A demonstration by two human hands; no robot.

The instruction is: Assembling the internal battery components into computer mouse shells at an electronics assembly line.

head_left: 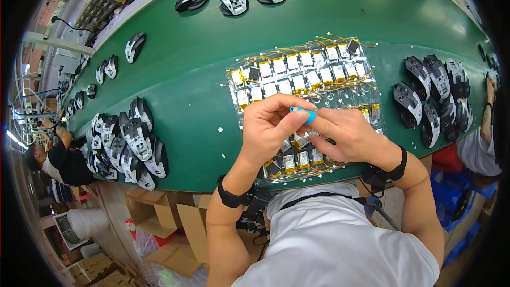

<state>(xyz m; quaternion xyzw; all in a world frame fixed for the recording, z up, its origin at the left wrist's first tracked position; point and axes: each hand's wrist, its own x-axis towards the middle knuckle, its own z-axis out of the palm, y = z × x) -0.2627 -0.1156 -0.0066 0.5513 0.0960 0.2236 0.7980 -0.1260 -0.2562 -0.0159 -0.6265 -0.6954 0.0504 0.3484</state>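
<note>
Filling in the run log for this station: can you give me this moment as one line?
left hand + right hand: both pinch small blue piece | under hands: clear tray of batteries | surface: green belt

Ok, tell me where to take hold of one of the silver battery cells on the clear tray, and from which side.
Probably pinch a battery cell by its two long edges, coming straight down from above. The cells lie flat and close together on the clear tray, and thin yellow wires loop off their ends, so the ends are best left alone. Both hands, left hand and right hand, are busy with a small blue piece.

Green bench [202,58] with battery tray [303,74], mouse shells [133,143].
</note>
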